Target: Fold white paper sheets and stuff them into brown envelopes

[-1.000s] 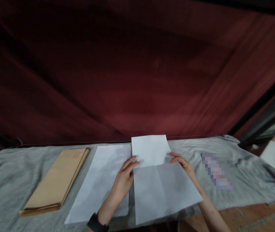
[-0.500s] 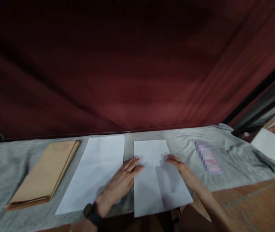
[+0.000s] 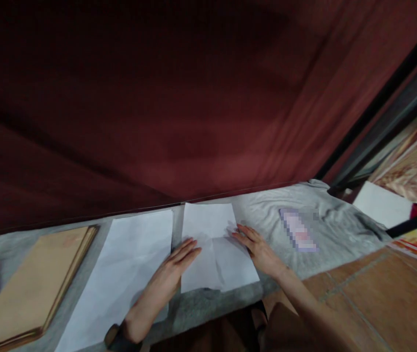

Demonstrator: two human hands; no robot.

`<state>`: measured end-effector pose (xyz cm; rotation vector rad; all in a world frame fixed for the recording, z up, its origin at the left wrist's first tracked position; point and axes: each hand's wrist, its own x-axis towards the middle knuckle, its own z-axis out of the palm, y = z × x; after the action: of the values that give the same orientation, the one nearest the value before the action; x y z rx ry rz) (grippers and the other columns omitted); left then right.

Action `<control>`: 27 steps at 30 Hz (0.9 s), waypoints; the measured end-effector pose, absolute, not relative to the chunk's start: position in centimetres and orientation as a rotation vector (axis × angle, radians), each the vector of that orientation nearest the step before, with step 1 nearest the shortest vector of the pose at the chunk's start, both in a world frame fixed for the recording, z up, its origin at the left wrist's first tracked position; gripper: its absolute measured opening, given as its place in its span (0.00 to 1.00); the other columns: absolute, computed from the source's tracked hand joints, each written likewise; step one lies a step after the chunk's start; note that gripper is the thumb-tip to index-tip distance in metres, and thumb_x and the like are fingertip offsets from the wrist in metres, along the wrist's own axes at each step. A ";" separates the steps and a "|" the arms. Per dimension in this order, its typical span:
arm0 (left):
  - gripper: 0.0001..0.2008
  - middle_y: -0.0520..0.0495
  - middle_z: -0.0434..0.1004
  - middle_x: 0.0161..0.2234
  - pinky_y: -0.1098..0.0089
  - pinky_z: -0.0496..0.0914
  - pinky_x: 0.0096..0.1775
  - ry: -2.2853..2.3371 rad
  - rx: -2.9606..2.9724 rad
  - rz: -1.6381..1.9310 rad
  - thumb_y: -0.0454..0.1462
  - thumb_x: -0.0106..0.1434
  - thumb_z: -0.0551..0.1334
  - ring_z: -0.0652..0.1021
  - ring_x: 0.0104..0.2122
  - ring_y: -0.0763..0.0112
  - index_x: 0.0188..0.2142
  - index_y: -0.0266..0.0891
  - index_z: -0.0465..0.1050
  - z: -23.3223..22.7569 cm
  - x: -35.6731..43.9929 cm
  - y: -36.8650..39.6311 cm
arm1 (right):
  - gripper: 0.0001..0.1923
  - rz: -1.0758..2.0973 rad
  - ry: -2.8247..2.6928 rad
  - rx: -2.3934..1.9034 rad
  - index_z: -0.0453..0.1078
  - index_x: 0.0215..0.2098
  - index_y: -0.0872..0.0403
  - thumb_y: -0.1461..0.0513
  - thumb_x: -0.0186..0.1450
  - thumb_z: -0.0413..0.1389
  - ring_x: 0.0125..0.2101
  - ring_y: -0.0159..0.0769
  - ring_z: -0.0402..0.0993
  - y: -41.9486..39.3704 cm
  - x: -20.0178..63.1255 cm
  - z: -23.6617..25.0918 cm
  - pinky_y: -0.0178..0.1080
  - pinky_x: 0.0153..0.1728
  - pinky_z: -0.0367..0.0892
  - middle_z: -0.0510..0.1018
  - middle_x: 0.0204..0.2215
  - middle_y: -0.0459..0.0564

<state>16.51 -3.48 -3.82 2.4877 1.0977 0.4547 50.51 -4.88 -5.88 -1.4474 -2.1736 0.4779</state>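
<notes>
A creased white sheet of paper (image 3: 201,271) lies in front of me, with one fold line running across it and another down it. My left hand (image 3: 175,261) rests at its left edge, fingers stretched out and their tips on the paper. Across from it, my right hand (image 3: 260,249) has its fingers extended over the right edge; its thumb is hard to make out. Beside my left forearm, which partly covers it, is a larger stack of white paper (image 3: 131,259). A dark watch (image 3: 115,337) is on my left wrist.
Brown envelopes (image 3: 39,283) are piled at the left on the grey cloth (image 3: 208,303). To the right lies a pixelated purple-and-pink item (image 3: 300,232). A dark red curtain (image 3: 194,122) hangs behind. Tiled floor (image 3: 377,303) and a white panel (image 3: 382,205) show at the right.
The creased sheet has slid away from me, baring cloth along its near edge. Both hands stay at its sides. My view has turned slightly to the right.
</notes>
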 end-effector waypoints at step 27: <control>0.17 0.49 0.78 0.56 0.58 0.67 0.61 1.093 1.943 0.453 0.37 0.59 0.65 0.76 0.57 0.55 0.48 0.52 0.82 -5.0 14.9 -4.7 | 0.13 0.827 -2.075 -1.436 0.82 0.42 0.50 0.60 0.68 0.55 0.47 0.43 0.79 -7.3 49.7 -4.7 0.43 0.52 0.69 0.84 0.44 0.51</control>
<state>14.85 -4.67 -5.01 1.9428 1.0933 0.4533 49.71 -7.34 -4.65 -1.4360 -2.0746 0.8273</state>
